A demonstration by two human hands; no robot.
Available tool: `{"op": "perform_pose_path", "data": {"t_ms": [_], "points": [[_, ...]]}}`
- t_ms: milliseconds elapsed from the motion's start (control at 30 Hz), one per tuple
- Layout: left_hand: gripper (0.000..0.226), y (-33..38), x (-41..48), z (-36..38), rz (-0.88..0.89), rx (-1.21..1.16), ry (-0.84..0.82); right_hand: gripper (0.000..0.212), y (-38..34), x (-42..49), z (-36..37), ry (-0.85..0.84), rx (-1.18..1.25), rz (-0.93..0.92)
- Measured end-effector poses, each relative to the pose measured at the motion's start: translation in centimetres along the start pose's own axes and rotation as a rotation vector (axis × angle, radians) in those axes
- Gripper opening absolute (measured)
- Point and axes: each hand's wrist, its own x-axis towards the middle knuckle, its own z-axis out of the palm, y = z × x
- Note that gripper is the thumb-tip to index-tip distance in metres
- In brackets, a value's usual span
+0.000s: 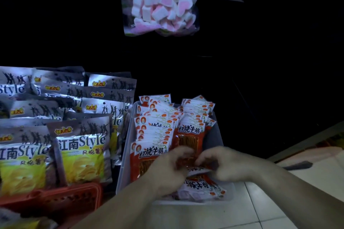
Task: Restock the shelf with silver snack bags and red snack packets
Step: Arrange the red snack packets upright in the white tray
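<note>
Red snack packets (pixel 201 182), pinched by hands (pixel 168 169) (pixel 226 163)

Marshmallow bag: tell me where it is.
Head view, top centre: the marshmallow bag hangs above the bin of red snack packets, up and right of the silver snack bags.

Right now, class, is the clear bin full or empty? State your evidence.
Mostly full: red snack packets stand in two packed rows inside the clear bin.

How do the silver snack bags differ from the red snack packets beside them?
The silver snack bags are larger, with yellow chip pictures; the red snack packets are smaller, with white tops. The packets sit in a pale tray; the bags stand beside it. Both stand upright in rows.
</note>
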Motion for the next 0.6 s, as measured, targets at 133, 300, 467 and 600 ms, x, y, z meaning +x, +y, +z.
{"op": "perform_pose_path", "data": {"t_ms": [133, 300, 467, 600], "points": [[0.037, -0.4, -0.3, 1.0, -0.016, 0.058, -0.085, 0.02, -1.5, -0.2, -1.1, 0.102, 0.158, -0.023], [0.038, -0.5, -0.1, -0.2, -0.003, 0.086, 0.093, 0.023, -0.9, 2.7, -1.7, 0.708, 0.001, -0.114], [0.05, 0.0, 0.9, -1.8, -0.049, 0.057, 0.173, 0.063, -1.7, 5.5, -1.1, 0.638, -0.312, 0.008], [0.06, 0.5, 0.7, -2.1, -0.059, 0.089, 0.132, 0.044, -1.6, 6.8, -0.4, 0.69, -0.419, 0.077]]}}
